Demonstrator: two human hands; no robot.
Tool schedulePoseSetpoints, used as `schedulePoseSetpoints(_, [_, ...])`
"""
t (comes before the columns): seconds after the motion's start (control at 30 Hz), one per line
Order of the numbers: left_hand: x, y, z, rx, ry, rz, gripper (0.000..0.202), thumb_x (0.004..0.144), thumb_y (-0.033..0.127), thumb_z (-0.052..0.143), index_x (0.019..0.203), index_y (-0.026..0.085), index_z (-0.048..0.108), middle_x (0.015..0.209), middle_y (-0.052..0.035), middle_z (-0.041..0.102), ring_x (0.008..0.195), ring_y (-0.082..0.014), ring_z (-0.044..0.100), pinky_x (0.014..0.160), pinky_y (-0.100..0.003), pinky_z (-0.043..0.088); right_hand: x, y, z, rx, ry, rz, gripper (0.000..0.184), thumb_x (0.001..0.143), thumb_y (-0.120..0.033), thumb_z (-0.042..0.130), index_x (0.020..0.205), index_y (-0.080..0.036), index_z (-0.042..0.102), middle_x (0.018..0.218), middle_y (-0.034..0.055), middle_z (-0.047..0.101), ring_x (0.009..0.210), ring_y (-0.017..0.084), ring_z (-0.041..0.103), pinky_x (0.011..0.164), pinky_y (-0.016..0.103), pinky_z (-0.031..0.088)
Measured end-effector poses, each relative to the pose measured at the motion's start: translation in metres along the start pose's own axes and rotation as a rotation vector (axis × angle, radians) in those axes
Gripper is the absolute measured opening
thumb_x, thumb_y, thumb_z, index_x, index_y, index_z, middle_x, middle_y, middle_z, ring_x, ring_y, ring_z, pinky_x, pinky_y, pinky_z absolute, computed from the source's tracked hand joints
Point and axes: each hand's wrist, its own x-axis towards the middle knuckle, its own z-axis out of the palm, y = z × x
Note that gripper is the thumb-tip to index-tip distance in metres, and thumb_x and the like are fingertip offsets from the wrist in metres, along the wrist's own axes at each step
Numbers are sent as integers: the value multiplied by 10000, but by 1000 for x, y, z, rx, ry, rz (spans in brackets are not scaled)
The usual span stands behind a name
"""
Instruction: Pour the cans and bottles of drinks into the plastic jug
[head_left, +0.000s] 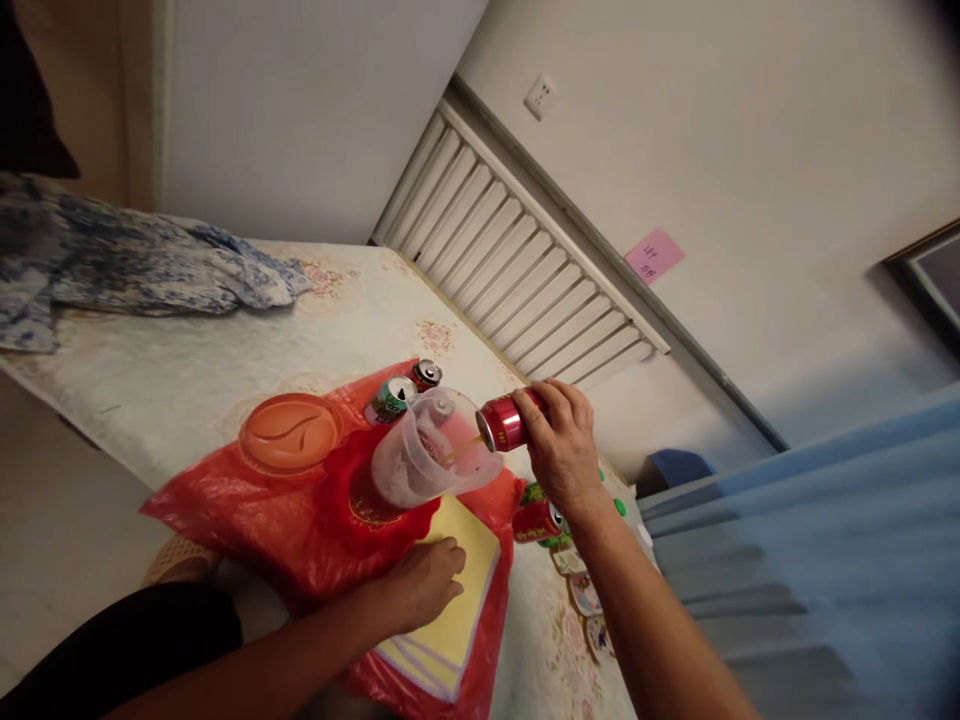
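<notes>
My right hand [564, 447] grips a red drink can [507, 420] tipped on its side, and a thin stream runs from it into a clear plastic pitcher [427, 455]. The pitcher stands on a red plastic bag [262, 500]. Below it, my left hand [426, 580] rests with loosely curled fingers on a yellow pad [469, 600] that lies on the bag. An orange lid [291, 432] lies on the bag to the left of the pitcher.
Two opened cans [409, 388] stand behind the pitcher. More red cans and green caps [541, 520] sit under my right wrist. A blue patterned cloth [135, 265] lies at the table's far left. A slatted radiator cover [517, 260] and a pink note [654, 254] are on the wall.
</notes>
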Motion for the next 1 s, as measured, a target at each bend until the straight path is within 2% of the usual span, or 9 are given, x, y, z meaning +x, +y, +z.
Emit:
schedulePoseSetpoints(0.2, [0,0,1,-5,3,5,155,866,216,530,982,189,629,1069,-82,671,962,-249,644,864,-348,496,0,-1,1,-20,-1,-27,481,933,-101,539,1389,-239,474,1282,143,545,1274,309,442,1084,557,374])
schedulePoseSetpoints(0.4, [0,1,-1,-5,-5,0,146,870,221,536,979,194,629,1076,-83,671,967,-248,646,870,-346,498,-2,-2,4,-9,-1,-22,502,943,-114,522,1413,-277,454,1290,135,541,1284,309,442,1075,569,374])
schedulePoseSetpoints(0.7, [-2,6,-8,-7,-30,-21,165,876,222,525,999,185,629,1102,-93,667,982,-259,646,881,-360,500,-3,-2,11,4,7,-11,489,934,-99,524,1393,-263,483,1281,132,547,1286,303,441,1081,562,373])
schedulePoseSetpoints(0.83, [-3,8,-9,-5,-45,-42,174,876,218,520,1005,191,632,1108,-88,670,977,-250,647,880,-352,501,-3,-4,14,96,11,45,471,916,-106,552,1366,-238,505,1247,141,560,1250,294,467,1052,531,415])
schedulePoseSetpoints(1.0, [-3,6,-8,-19,-51,-49,194,870,212,514,1016,188,640,1109,-95,668,991,-249,640,896,-356,497,-12,-3,23,375,-7,199,557,826,-179,664,1360,-221,513,1261,141,575,1206,290,507,1025,517,436])
